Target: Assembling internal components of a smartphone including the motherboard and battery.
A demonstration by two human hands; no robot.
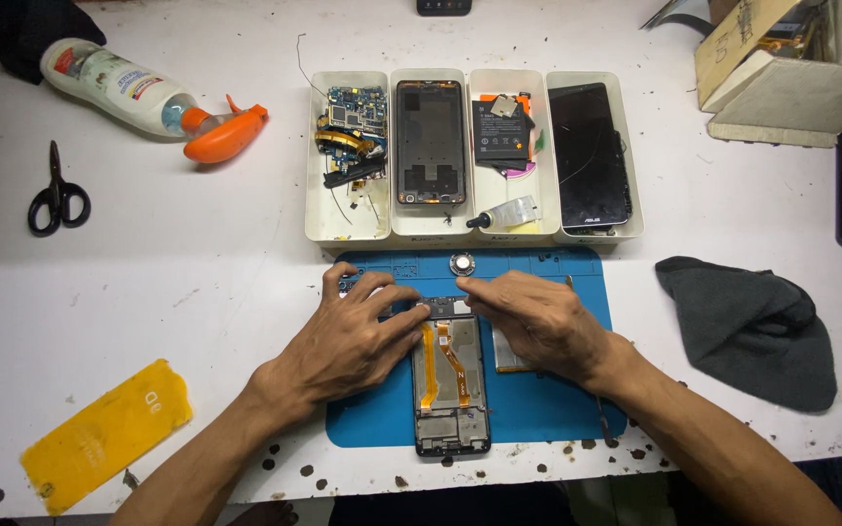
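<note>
Head view, white table (197,282), blue mat (557,409)

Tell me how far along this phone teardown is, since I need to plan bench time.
Done: the opened phone lies back-off on the blue mat, and the four white trays hold a circuit board, a frame, a battery and a screen. In hand: the left hand and right hand press fingertips at its top end. Left: the orange flex cables remain inside.
</note>
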